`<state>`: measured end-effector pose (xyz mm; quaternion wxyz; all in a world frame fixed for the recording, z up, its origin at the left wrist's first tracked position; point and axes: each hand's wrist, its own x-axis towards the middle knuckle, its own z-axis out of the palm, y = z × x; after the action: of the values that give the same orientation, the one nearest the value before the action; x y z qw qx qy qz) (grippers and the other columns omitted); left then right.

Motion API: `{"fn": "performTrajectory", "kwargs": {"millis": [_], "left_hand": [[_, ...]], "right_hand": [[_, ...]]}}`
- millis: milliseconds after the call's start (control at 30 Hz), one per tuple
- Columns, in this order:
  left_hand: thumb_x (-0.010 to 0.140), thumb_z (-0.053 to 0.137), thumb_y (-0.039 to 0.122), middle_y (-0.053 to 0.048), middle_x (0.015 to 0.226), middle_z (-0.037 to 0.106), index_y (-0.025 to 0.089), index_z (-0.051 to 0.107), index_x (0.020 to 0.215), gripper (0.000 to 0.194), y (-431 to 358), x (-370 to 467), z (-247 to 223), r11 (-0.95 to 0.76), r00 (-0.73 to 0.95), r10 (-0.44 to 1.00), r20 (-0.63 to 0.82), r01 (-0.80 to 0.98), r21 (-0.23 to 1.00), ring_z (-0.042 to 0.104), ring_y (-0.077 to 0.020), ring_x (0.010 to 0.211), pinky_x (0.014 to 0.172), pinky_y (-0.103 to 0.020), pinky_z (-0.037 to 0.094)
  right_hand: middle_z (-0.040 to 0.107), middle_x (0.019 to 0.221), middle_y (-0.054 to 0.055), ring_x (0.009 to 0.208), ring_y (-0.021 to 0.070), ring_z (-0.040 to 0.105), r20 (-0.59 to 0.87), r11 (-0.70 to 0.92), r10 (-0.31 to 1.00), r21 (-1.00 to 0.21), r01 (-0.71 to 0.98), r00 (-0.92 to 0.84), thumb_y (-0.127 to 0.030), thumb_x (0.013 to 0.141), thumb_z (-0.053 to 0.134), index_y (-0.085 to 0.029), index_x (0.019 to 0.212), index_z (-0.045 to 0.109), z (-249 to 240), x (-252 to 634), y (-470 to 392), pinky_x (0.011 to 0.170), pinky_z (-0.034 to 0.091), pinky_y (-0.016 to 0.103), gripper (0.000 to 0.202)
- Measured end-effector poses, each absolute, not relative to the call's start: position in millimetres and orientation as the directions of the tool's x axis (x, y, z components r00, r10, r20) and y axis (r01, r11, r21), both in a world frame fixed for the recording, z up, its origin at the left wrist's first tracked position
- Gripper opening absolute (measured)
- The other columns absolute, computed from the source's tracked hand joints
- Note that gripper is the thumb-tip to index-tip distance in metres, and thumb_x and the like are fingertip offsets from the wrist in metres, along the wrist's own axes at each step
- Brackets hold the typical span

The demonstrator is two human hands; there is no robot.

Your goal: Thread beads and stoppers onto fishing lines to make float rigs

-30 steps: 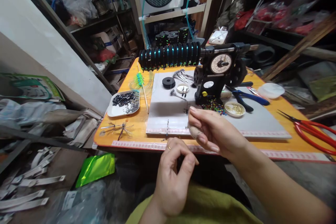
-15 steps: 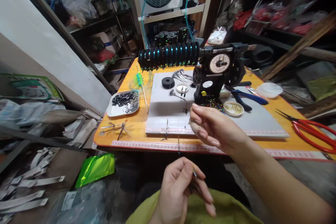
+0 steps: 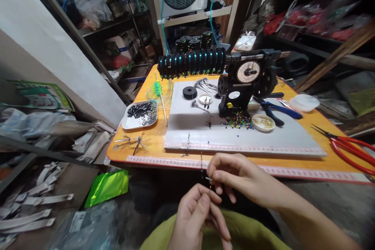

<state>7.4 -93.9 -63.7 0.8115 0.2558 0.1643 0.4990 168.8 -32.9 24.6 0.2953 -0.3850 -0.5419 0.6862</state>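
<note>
In front of the table edge, my left hand is closed in a pinch of thumb and forefinger, its other fingers loosely curled. What sits in that pinch is too small to make out. Just above it, my right hand is closed with thumb and forefinger together on a small pale, thin piece. A tiny orange bit shows between the two hands. Close by on the left, a thin beaded line hangs over the table edge. Another beaded line lies at the front of the grey board.
A black winding machine with line-wrapped spools stands on the board. Around it are colourful beads, a dish of gold bits, blue-handled pliers and red-handled scissors. A white tray of black pieces is left.
My right hand has come down from above the board to beside my left hand, uncovering the bead pile. My left hand has shifted slightly left. The view has moved a little.
</note>
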Motion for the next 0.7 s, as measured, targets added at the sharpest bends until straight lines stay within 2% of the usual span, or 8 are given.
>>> {"fn": "performTrajectory", "kwargs": {"millis": [100,233,433,533,633,700], "left_hand": [[0.104,0.035,0.030,-0.004,0.057,0.073,0.014,0.058,0.092,0.030,-96.0,7.8,-65.2,0.376,0.466,0.884,0.028,-0.746,0.549,0.063,-0.0124,0.035,0.037,-0.016,0.048],[0.104,0.037,0.030,-0.004,0.056,0.074,0.014,0.057,0.090,0.029,-95.9,8.1,-65.5,0.385,0.476,0.879,0.030,-0.745,0.544,0.064,-0.0126,0.036,0.035,-0.013,0.043],[0.102,0.045,0.035,-0.003,0.055,0.073,0.015,0.057,0.087,0.027,-95.1,4.4,-61.5,0.402,0.480,0.877,-0.015,-0.716,0.570,0.067,-0.0138,0.040,0.036,-0.013,0.040],[0.099,0.051,0.039,-0.003,0.060,0.074,0.014,0.059,0.091,0.027,-91.1,-1.0,-52.6,0.419,0.472,0.874,-0.114,-0.616,0.667,0.069,-0.0140,0.044,0.043,-0.017,0.048],[0.096,0.056,0.044,-0.004,0.066,0.075,0.013,0.062,0.099,0.032,-84.4,-3.8,-48.3,0.396,0.416,0.889,-0.192,-0.487,0.778,0.070,-0.0137,0.051,0.053,-0.021,0.051],[0.093,0.058,0.050,-0.004,0.068,0.074,0.013,0.062,0.103,0.039,-80.5,-3.6,-52.2,0.376,0.374,0.901,-0.219,-0.423,0.824,0.070,-0.0147,0.053,0.055,-0.023,0.051]], "right_hand": [[0.064,0.072,0.002,0.062,0.0099,0.061,-0.207,-0.263,0.829,-0.964,-0.036,-0.519,-0.046,0.092,0.061,-0.016,0.089,0.057,20.5,165.6,-34.8,0.050,0.052,0.017,0.031],[0.062,0.071,0.002,0.062,0.0108,0.063,-0.197,-0.267,0.839,-0.961,-0.070,-0.507,-0.049,0.091,0.061,-0.016,0.089,0.056,15.8,163.1,-36.3,0.048,0.052,0.017,0.033],[0.066,0.074,0.004,0.066,0.0144,0.067,-0.163,-0.176,0.856,-0.984,0.021,-0.491,-0.046,0.093,0.059,-0.015,0.092,0.061,22.4,167.1,-35.1,0.048,0.055,0.020,0.031],[0.069,0.080,0.004,0.063,0.0136,0.065,-0.077,-0.037,0.926,-0.993,0.114,-0.370,-0.043,0.092,0.062,-0.018,0.113,0.064,37.4,177.4,-21.3,0.048,0.055,0.021,0.033],[0.067,0.084,0.001,0.054,0.0097,0.056,0.078,0.108,0.985,-0.973,0.206,-0.151,-0.041,0.097,0.054,-0.025,0.140,0.048,55.1,185.1,6.2,0.046,0.050,0.020,0.046],[0.067,0.081,0.001,0.053,0.0106,0.054,0.157,0.173,0.984,-0.950,0.260,-0.081,-0.039,0.098,0.053,-0.026,0.146,0.042,64.6,184.2,29.1,0.045,0.047,0.021,0.050]]}}
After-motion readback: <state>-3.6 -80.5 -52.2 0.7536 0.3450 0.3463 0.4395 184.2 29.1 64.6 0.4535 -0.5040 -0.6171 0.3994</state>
